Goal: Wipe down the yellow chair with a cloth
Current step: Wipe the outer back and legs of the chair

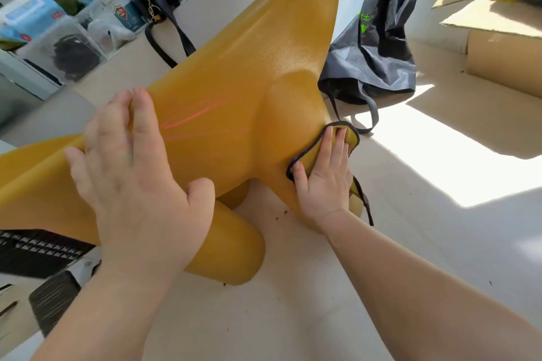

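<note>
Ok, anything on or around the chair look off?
Yes: pinkish-red streaks, like stains, mark the yellow chair beside the left hand, apart from the cloth under the right hand; dark crumbs dot the floor beneath.

Left hand (132, 173), right hand (322, 182), both flat

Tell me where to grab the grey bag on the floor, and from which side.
Take the grey bag by its strap loop, coming from the near side: the loop lies free on the floor on that side, while the body is slumped, soft fabric, probably awkward to pinch.
</note>
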Demonstrator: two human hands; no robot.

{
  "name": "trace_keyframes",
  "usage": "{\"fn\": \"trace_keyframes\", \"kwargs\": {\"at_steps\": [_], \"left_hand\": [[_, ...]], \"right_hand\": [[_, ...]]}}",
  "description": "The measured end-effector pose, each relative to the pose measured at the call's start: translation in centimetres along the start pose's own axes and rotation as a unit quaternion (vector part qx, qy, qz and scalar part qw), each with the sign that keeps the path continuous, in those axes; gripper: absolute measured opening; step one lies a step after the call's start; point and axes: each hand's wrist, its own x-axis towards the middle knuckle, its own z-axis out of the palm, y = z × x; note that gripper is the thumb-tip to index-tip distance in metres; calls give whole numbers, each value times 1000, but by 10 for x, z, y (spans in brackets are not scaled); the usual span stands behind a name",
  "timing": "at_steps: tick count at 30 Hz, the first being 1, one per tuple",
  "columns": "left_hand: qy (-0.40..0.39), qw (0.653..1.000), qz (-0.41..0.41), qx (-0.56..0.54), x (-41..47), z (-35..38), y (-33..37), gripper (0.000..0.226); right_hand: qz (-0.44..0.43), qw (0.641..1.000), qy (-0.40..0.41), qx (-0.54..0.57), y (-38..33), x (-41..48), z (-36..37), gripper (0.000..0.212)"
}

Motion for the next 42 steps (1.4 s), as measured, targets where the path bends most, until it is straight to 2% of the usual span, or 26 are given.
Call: {"fn": "trace_keyframes", "kwargs": {"at_steps": [4, 8, 11, 14, 17, 21, 24, 27, 29, 33, 36, 38, 42], "left_hand": [[-4, 1000, 1, -11, 0, -1, -1, 99], [10, 1000, -1, -13, 0, 3, -1, 100], [11, 1000, -2, -19, 0, 4, -1, 99], [6, 1000, 8, -17, 0, 3, -6, 101], [2, 1000, 10, -20, 0, 3, -10, 108], [-6, 999, 24, -25, -1, 1, -13, 101], [-21, 999, 23, -31, -1, -3, -14, 101], [-32, 998, 22, -41, -1, -4, -13, 102], [-30, 999, 20, -38, -1, -3, -13, 101], [-14, 999, 6, -43, -2, -2, -11, 101], [-17, 999, 7, -41, -1, -3, -12, 106], [-25, 999, 15, -40, -1, -3, -14, 103], [-32, 998, 14, -54, -1, -4, -15, 99]], "right_hand": [[-93, 993, 67, -13, -60, 7, -11, 108], [-184, 973, 138, 0, -102, 17, -19, 98], [-212, 967, 133, -42, -67, 10, -5, 95], [-174, 977, 97, -79, -33, -14, 20, 94], [-160, 982, 62, -77, -27, -25, 25, 100], [-268, 959, 59, -75, -59, -15, 7, 106], [-334, 935, 109, -37, -109, 9, -21, 106], [-335, 930, 152, 9, -138, 30, -47, 102], [-336, 930, 150, -13, -130, 30, -44, 100], [-320, 939, 28, -124, -78, -15, -2, 93], [-305, 942, -20, -140, -64, -33, 10, 86], [-304, 947, 5, -108, -80, -22, 2, 85], [-326, 939, 112, -9, -130, 19, -38, 89]]}}
